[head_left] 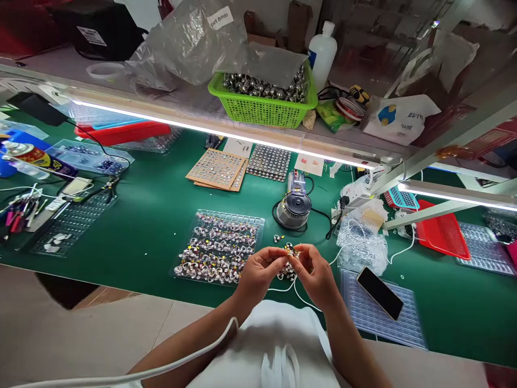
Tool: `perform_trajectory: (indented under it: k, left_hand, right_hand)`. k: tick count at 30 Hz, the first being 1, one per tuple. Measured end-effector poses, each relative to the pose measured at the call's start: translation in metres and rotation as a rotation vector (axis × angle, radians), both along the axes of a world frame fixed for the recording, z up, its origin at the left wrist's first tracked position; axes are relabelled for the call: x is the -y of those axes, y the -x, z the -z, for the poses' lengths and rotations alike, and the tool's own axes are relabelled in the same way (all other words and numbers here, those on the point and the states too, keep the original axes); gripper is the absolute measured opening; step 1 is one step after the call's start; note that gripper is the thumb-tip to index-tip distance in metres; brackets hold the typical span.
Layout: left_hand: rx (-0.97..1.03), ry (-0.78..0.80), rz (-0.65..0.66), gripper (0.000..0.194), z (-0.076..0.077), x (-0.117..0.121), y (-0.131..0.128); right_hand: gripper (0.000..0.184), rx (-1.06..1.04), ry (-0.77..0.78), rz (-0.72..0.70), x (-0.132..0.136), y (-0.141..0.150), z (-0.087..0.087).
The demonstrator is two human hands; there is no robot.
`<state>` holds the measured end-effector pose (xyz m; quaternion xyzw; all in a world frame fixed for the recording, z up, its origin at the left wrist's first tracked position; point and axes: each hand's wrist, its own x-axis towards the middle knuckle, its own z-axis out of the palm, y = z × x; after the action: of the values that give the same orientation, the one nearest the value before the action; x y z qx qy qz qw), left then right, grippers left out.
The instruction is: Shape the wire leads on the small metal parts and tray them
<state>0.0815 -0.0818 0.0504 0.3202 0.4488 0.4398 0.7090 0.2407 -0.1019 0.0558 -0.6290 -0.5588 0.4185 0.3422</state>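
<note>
My left hand [264, 267] and my right hand [313, 269] meet in front of me, just above the green table. Thumb and forefinger of each hand are pinched together around a small part that the fingers mostly hide. Beneath the fingertips lies a little heap of small white and dark parts [286, 272] with yellow bits. One similar loose part [277, 238] rests a bit beyond the heap. Left of my hands, a clear plastic tray [260, 222] carries rows of small white, ring-like parts with yellow and red tabs.
A round black-topped device [297, 207] with cables stands beyond my hands. A phone [380, 292] lies on clear trays at the right. Perforated boards [216, 167] sit farther back. Overhead, a shelf holds a green basket [266, 110] of metal balls. Pliers and a spray can [38, 159] are left.
</note>
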Motion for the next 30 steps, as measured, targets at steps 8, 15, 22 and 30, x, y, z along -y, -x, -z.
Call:
perform_trajectory:
  k: [8, 15, 22, 30]
  left_hand:
    - [0.113, 0.047, -0.063, 0.035, -0.012, 0.003, -0.003]
    - [0.095, 0.012, -0.077, 0.039, -0.013, 0.008, -0.006]
    - [0.071, -0.005, -0.078, 0.035, -0.009, 0.010, -0.006]
    - [-0.281, -0.475, -0.118, 0.013, 0.000, 0.015, 0.001]
  right_hand:
    - [0.023, -0.323, -0.146, -0.012, 0.010, 0.006, 0.001]
    - [0.008, -0.280, -0.298, 0.135, 0.011, 0.019, 0.013]
    - [0.004, -0.242, -0.330, 0.145, 0.012, 0.020, 0.013]
    - [0.005, -0.190, -0.328, 0.183, 0.010, 0.017, 0.011]
